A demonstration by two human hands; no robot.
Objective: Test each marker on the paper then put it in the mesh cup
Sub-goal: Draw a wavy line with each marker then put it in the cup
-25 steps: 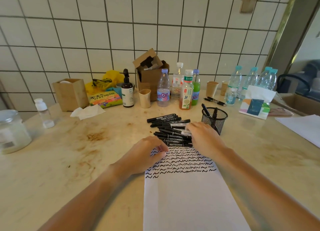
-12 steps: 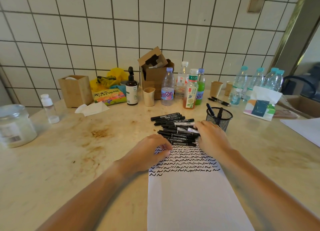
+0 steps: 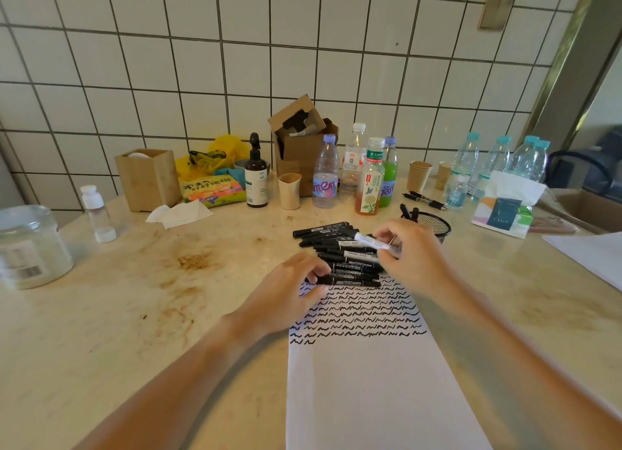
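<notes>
A pile of several black markers (image 3: 340,254) lies on the table just beyond the white paper (image 3: 370,382), whose upper part is covered with rows of black squiggles. My right hand (image 3: 410,254) pinches one marker (image 3: 372,242) with a white label, lifted a little above the pile. My left hand (image 3: 289,291) rests on the paper's top left corner, its fingertips touching the nearest marker. The black mesh cup (image 3: 434,225) stands right behind my right hand and holds a few markers.
Bottles (image 3: 324,173), paper cups (image 3: 419,175), a cardboard box (image 3: 299,139) and a wooden box (image 3: 148,178) line the back wall. A tissue pack (image 3: 505,207) sits at the right, a plastic jar (image 3: 30,244) at the left, another white sheet (image 3: 592,254) at the far right.
My right hand has lifted one marker off the pile. My left hand has stayed on the paper's corner.
</notes>
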